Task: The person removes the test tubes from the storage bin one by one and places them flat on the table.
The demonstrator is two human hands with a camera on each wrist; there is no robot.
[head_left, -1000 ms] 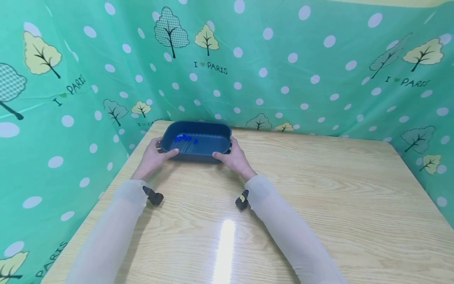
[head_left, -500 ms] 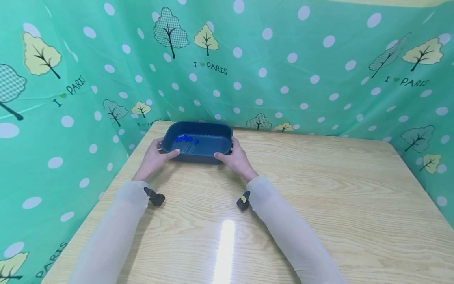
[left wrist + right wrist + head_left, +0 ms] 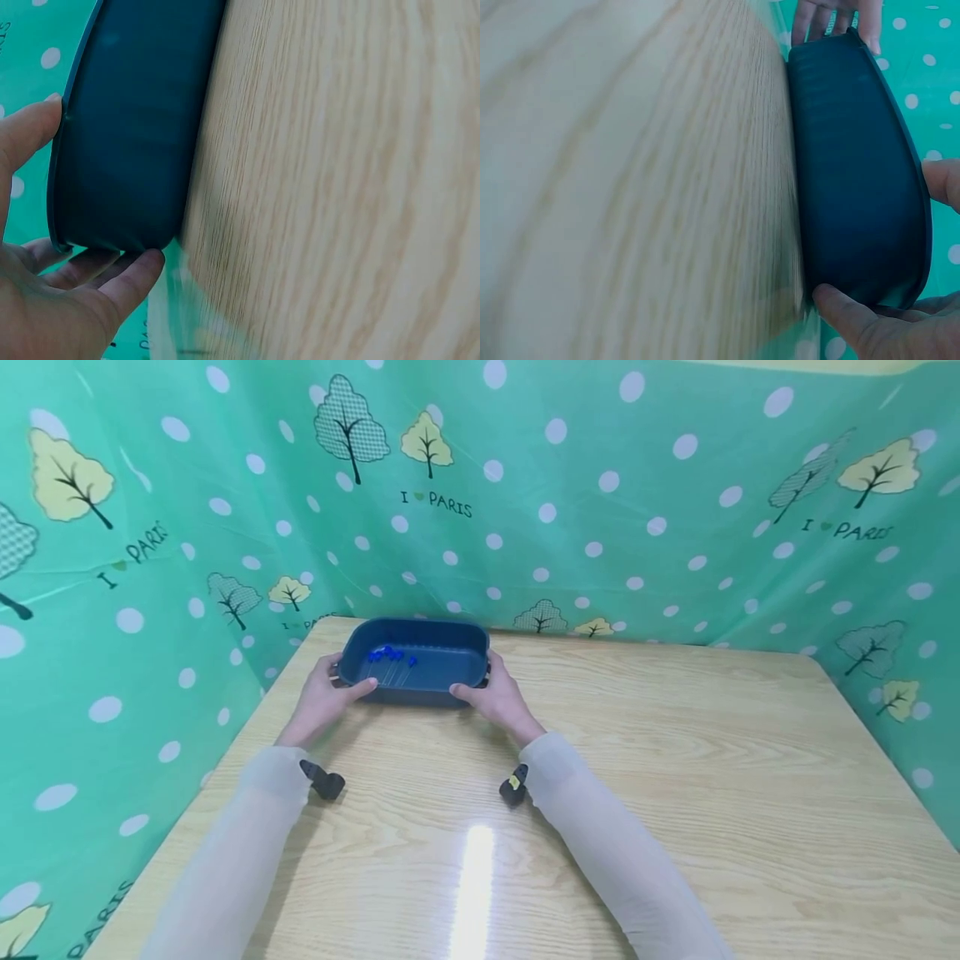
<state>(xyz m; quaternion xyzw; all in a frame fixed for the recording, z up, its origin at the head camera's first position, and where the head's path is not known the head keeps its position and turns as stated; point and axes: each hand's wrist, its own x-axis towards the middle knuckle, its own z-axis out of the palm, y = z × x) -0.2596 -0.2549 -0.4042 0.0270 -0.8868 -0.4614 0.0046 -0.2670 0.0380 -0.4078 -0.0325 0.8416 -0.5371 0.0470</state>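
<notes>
A dark blue oblong bin (image 3: 442,668) with rounded corners sits at the far left of the table. Several small bright blue pieces with thin pale stems (image 3: 390,655) lie inside it, toward its left half. My left hand (image 3: 322,697) grips the bin's left end, thumb on the front rim and fingers round the side. At the opposite end my right hand (image 3: 495,693) holds it the same way. Both wrist views show the bin's outer wall (image 3: 135,127) close against the tabletop, with fingertips (image 3: 832,296) at its lower edge.
The pale wood table (image 3: 675,777) stretches to the right and front, with a light reflection (image 3: 474,885) near the front. A green dotted curtain (image 3: 600,510) hangs right behind the bin and along the left side. Small black devices (image 3: 327,783) are strapped at both wrists.
Both hands keep their grip on the bin, which stays in nearly the same place. The head view has shifted slightly, moving the curtain pattern a little to the left.
</notes>
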